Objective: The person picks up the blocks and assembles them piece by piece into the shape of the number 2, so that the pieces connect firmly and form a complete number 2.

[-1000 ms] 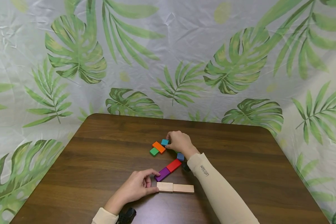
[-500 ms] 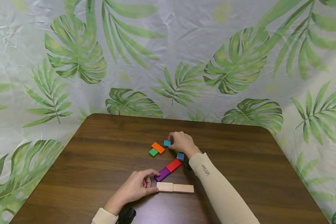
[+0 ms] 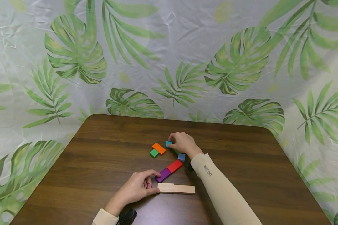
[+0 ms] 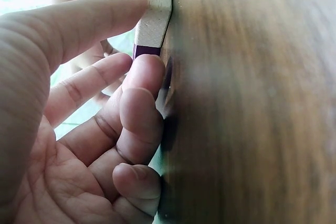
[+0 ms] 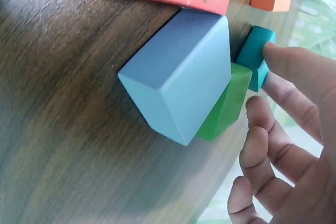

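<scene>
In the head view my right hand [image 3: 183, 143] pinches a small teal block [image 3: 168, 143] at the far end of a bent row of blocks. The right wrist view shows the thumb on the teal block [image 5: 255, 45], beside a green block [image 5: 230, 103] and a light blue block [image 5: 194, 69]. My left hand [image 3: 136, 186] lies at the near end, index finger on the purple block [image 3: 164, 175] and thumb against a plain wooden block [image 3: 166, 187]. Its remaining fingers curl loosely at the tabletop. The red block [image 3: 175, 166] adjoins the purple one.
A second plain wooden block [image 3: 184, 189] continues the near row to the right. An orange block [image 3: 159, 148] and a second green block [image 3: 154, 153] touch each other left of the right hand. All lie on a brown wooden table [image 3: 242, 162] before a leaf-patterned cloth [image 3: 186, 40].
The right hand has shifted the teal block slightly right, away from the orange block. The orange and left green blocks have moved marginally. The left hand has stayed still.
</scene>
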`<state>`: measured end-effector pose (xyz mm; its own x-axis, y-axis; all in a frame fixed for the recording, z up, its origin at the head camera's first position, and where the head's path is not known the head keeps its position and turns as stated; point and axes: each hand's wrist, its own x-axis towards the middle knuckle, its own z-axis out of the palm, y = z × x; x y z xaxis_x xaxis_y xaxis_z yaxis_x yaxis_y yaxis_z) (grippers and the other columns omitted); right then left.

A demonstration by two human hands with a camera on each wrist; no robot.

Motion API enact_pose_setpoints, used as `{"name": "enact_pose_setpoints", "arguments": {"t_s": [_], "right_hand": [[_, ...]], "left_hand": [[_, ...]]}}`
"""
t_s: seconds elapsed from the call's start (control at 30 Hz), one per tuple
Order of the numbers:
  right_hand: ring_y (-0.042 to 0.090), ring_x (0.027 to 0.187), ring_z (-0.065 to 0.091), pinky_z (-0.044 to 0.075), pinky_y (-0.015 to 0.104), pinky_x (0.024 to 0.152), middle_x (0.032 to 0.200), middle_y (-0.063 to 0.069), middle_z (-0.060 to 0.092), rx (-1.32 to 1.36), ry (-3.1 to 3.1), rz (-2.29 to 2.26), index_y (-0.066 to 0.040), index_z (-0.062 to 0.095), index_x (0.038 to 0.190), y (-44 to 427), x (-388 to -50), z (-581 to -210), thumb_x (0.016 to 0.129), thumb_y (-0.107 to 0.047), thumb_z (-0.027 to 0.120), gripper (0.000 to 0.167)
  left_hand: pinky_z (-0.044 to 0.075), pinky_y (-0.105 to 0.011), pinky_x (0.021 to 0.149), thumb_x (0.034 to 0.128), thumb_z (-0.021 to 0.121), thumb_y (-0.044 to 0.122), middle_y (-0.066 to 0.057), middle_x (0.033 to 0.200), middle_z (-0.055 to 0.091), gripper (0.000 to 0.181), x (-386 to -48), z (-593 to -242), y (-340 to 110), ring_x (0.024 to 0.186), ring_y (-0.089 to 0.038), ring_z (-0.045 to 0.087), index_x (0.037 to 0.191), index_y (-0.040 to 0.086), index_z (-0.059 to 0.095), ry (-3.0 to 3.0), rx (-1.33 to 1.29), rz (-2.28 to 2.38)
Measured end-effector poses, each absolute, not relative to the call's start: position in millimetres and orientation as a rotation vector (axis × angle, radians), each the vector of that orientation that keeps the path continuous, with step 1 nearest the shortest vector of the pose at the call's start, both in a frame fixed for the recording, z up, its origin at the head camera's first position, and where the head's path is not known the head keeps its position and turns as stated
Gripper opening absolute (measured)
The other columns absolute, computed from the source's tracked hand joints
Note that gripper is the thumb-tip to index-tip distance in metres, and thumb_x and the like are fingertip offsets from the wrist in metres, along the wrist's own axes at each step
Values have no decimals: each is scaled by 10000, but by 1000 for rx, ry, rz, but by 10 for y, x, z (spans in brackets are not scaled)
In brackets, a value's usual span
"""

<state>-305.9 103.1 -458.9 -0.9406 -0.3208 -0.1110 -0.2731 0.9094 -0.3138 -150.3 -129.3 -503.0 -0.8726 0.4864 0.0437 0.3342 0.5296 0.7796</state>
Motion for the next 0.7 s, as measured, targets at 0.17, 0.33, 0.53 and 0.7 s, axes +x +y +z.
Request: {"name": "enact_pose_setpoints", "arguments": {"t_s": [0.17,0.33,0.53,0.7], "right_hand": [[177,756,603,502,358,689,911,-9,707,-450,2911,-453,-231,759,1138,1055,-3054,-4572,987,-374,795,211],[179,776,615,527,374,715,956,-3,730,-458,2910,-457,-232,766,1134,1066,-3049,-4560,983,-370,801,207],[179,800,624,544,392,743,992,-3,743,-461,2908,-458,-230,768,1130,1065,-3048,-4552,977,-373,807,212],[177,799,624,540,392,745,973,-6,740,-456,2909,-460,-227,767,1126,1078,-3048,-4552,975,-372,810,215]], "left_hand": [[419,-194,521,888,902,257,105,701,585,399,-1506,-5030,-1290,539,21,458,1241,186,732,2583,701,1259],[417,-194,519,890,900,255,103,701,584,397,-1510,-5030,-1292,537,19,456,1243,184,732,2579,700,1260],[422,-195,521,890,900,256,106,702,587,395,-1510,-5030,-1294,539,19,460,1241,187,731,2578,698,1262],[424,-196,522,889,901,251,106,701,590,392,-1507,-5027,-1294,540,18,464,1238,190,733,2577,699,1266]]}}
